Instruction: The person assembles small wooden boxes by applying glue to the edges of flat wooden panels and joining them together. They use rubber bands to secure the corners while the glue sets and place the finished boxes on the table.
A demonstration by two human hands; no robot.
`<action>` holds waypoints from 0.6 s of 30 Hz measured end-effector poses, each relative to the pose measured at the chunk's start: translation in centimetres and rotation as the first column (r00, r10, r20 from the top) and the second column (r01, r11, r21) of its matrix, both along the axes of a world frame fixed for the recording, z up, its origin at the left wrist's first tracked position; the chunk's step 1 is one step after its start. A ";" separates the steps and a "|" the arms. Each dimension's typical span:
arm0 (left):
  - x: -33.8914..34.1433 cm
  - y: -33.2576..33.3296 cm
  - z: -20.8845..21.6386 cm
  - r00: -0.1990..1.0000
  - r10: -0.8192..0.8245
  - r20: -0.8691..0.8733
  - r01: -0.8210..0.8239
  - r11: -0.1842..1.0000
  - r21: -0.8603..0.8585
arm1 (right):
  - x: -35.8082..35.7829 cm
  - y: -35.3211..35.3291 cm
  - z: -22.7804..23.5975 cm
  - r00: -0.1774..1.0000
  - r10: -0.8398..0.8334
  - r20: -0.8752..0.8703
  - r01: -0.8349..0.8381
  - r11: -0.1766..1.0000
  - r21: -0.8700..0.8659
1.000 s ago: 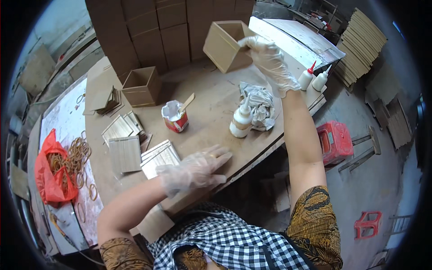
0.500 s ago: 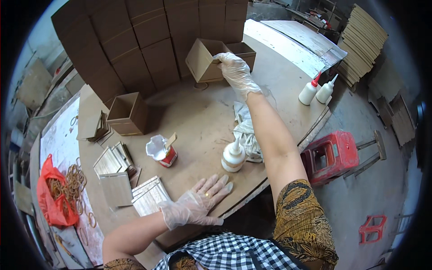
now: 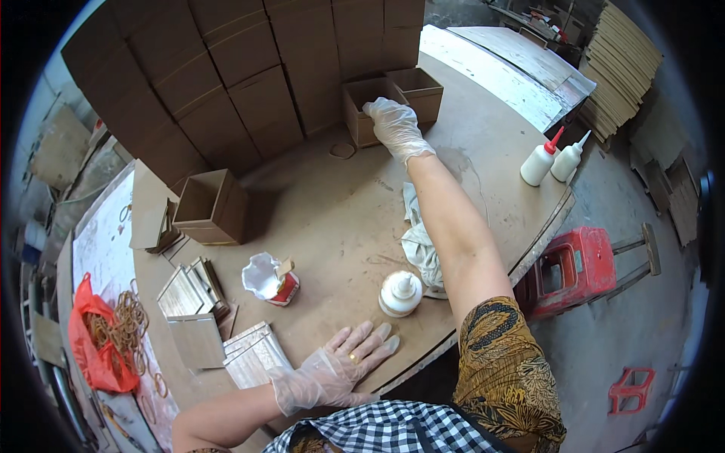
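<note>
My right hand [image 3: 394, 127], in a clear glove, reaches across the table and its closed fingers grip the near rim of an open-topped wooden box [image 3: 356, 113]. The box stands upright beside a second wooden box [image 3: 420, 90], close to a tall stack of brown boxes [image 3: 249, 83]. Part of its near wall is hidden behind the hand. Flat on the table's near edge lies my gloved left hand [image 3: 336, 370], fingers spread, holding nothing. Nearest to it are a white squeeze bottle [image 3: 400, 294] and some thin wooden panels [image 3: 255, 355].
Another open box [image 3: 211, 208] stands left, near more panels [image 3: 192, 291]. A cut-down tub [image 3: 270, 279] holds white paste and a stick. A rag [image 3: 421, 249] lies under my right forearm. Two bottles [image 3: 538, 164] stand at the right edge, above a red stool [image 3: 574, 272].
The box in my right hand has gone from tilted to upright beside the second box. My left hand stays flat on the table. The whole view has shifted slightly.
</note>
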State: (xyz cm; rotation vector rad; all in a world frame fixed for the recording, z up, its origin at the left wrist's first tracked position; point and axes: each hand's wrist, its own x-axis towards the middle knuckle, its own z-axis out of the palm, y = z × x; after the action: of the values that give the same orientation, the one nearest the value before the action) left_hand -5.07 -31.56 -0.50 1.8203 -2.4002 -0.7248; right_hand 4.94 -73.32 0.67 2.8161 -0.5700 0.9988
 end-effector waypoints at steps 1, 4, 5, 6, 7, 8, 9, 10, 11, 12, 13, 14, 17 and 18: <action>-0.1 0.0 0.2 1.000 0.003 0.001 -0.003 1.000 0.006 | 0.2 0.0 0.0 1.000 -0.014 -0.012 0.014 1.000 -0.004; -0.2 -0.2 0.6 1.000 0.005 0.022 -0.005 1.000 0.012 | 0.7 -0.6 0.5 1.000 -0.031 -0.003 0.031 0.999 -0.016; -0.2 -0.3 0.6 0.999 0.004 0.032 -0.004 1.000 0.013 | 0.7 -1.0 0.7 0.999 -0.032 0.008 0.032 0.999 -0.020; -0.2 -0.2 0.5 0.999 0.000 0.032 0.000 1.000 0.004 | 0.7 -1.1 0.8 1.000 -0.009 0.008 0.009 1.000 -0.014; -0.1 -0.1 0.3 0.999 -0.004 0.031 0.004 1.000 -0.004 | 0.4 -1.3 1.0 1.000 0.014 0.009 -0.014 1.000 -0.008; -0.1 -0.1 0.2 0.999 -0.008 0.031 0.009 1.000 -0.012 | 0.1 -1.6 1.1 0.999 0.037 0.009 -0.037 0.999 -0.002; -0.1 -0.2 0.1 1.000 -0.008 0.026 0.009 1.000 -0.014 | 0.1 -2.1 1.2 0.997 -0.004 -0.081 0.005 1.000 0.018; -0.1 -0.2 0.1 1.000 -0.008 0.021 0.008 1.000 -0.015 | -0.3 -2.4 1.0 0.997 -0.012 -0.077 0.013 1.000 0.016; -0.1 -0.3 0.1 1.000 -0.008 0.016 0.009 1.000 -0.017 | -0.9 -2.6 0.6 0.997 -0.020 -0.074 0.021 1.000 0.013; -0.1 -0.2 0.0 1.000 -0.007 0.018 0.007 1.000 -0.022 | -1.3 -2.6 0.4 0.997 -0.027 -0.070 0.028 1.000 0.013; -0.1 -0.1 -0.1 1.000 -0.005 0.020 0.006 1.000 -0.028 | -1.5 -2.6 0.4 0.998 -0.018 -0.058 0.019 1.000 0.022; 0.0 -0.1 -0.2 1.000 -0.004 0.022 0.005 0.999 -0.033 | -1.3 -2.7 0.3 0.999 -0.005 -0.052 0.006 1.000 0.010; -0.1 -0.2 -0.1 1.000 -0.011 0.025 0.012 0.999 -0.042 | -1.3 -3.3 0.2 0.997 -0.006 -0.080 0.007 1.000 0.008; 0.0 -0.2 -0.1 1.000 -0.007 0.016 0.008 0.999 -0.039 | -1.2 -3.3 0.3 0.996 -0.001 -0.085 0.001 1.000 0.001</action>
State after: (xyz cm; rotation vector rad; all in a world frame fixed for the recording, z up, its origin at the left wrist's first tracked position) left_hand -5.09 -31.76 -0.64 1.8109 -2.4145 -0.6620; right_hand 3.72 -76.62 0.96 2.8424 -0.5624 0.8743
